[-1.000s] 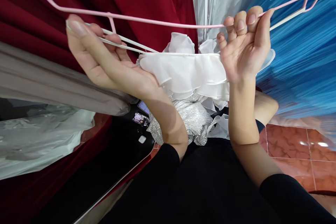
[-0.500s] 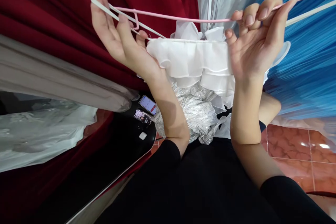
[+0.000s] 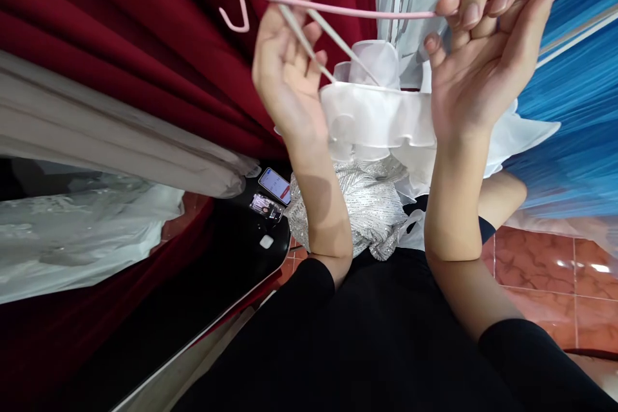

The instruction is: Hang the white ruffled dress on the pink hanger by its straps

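A pink hanger (image 3: 347, 11) crosses the upper part of the view, with a small hook on its left part. My right hand (image 3: 483, 58) grips its bar between thumb and fingers. Close to the bar, my left hand (image 3: 292, 64) has a white strap (image 3: 304, 38) looped over its fingertips, the fingers slightly blurred and bent around the loop. That strap runs down to a white ruffled garment (image 3: 379, 112) hanging between my forearms. Silver glittery fabric (image 3: 369, 203) lies below the ruffles, over my lap.
At the left, a black surface (image 3: 232, 270) carries two lit phones (image 3: 275, 185) and a small white case (image 3: 266, 242). Red cloth (image 3: 193, 64) hangs behind it, blue tulle (image 3: 570, 116) at the right. Red floor tiles (image 3: 535, 257) show at lower right.
My left hand has moved right with the strap, away from the hanger's left end, leaving the small hook exposed. The hanger and my right hand have risen slightly.
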Demonstrator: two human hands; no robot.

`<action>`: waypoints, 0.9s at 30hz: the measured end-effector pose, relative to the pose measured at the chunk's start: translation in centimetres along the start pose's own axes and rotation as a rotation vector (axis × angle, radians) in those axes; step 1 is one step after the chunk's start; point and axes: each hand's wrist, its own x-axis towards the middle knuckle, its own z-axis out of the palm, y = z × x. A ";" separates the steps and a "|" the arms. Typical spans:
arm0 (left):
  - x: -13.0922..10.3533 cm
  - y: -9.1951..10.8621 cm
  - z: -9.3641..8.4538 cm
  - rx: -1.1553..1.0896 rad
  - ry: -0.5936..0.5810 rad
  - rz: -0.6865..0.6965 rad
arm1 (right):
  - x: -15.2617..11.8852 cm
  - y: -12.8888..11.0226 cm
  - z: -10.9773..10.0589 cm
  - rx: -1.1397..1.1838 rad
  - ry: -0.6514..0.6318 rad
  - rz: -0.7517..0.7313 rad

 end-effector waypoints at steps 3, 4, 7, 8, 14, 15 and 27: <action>-1.3 -1.5 1.7 -0.040 -0.215 -0.031 | -0.2 0.1 0.2 0.072 -0.024 0.047; -1.7 -1.9 2.3 -0.050 -0.235 -0.043 | -0.3 0.1 0.2 0.100 -0.025 0.063; -2.2 -2.5 3.8 -0.094 -0.192 -0.047 | -0.9 -0.1 0.4 0.168 -0.047 0.109; -2.1 -2.4 4.0 -0.110 -0.174 -0.035 | -1.1 -0.2 0.4 0.171 -0.061 0.127; -1.0 -0.6 4.5 -0.147 -0.110 -0.015 | -3.4 -0.7 -1.3 -0.342 0.151 0.003; -1.0 -0.4 4.5 -0.142 -0.089 -0.017 | -3.6 -0.9 -2.1 -0.409 0.259 -0.112; -1.3 -0.4 4.8 -0.125 -0.009 -0.015 | -0.5 -1.7 -8.6 -0.424 0.395 -0.148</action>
